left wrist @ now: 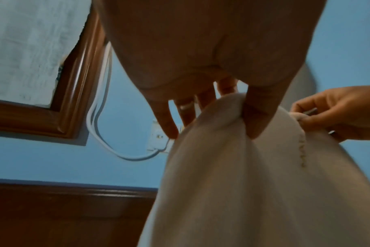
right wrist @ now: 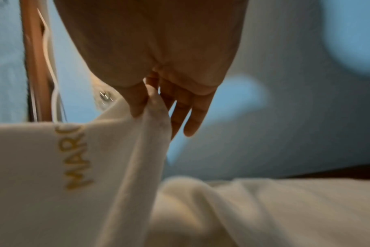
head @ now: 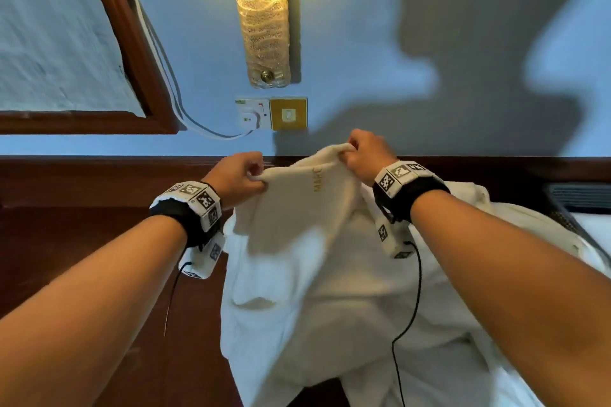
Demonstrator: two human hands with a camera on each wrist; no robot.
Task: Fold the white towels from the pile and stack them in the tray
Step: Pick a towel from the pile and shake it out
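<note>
A white towel (head: 297,208) with gold stitched letters hangs lifted above the table, held by its top edge. My left hand (head: 254,177) pinches the left corner of the towel (left wrist: 232,167) between thumb and forefinger; its other fingers (left wrist: 169,120) are straight. My right hand (head: 350,149) pinches the right corner of the towel (right wrist: 84,167), slightly higher. Under and right of it lies the pile of white towels (head: 446,307), also in the right wrist view as the pile (right wrist: 264,208). The tray shows as a dark rim (head: 575,205) at the right edge.
A dark wooden table (head: 82,258) runs left of the towels, backed by a wooden rail and a blue wall. On the wall hang a lit lamp (head: 261,10), a socket with a white cable (head: 251,117) and a framed mirror (head: 66,43).
</note>
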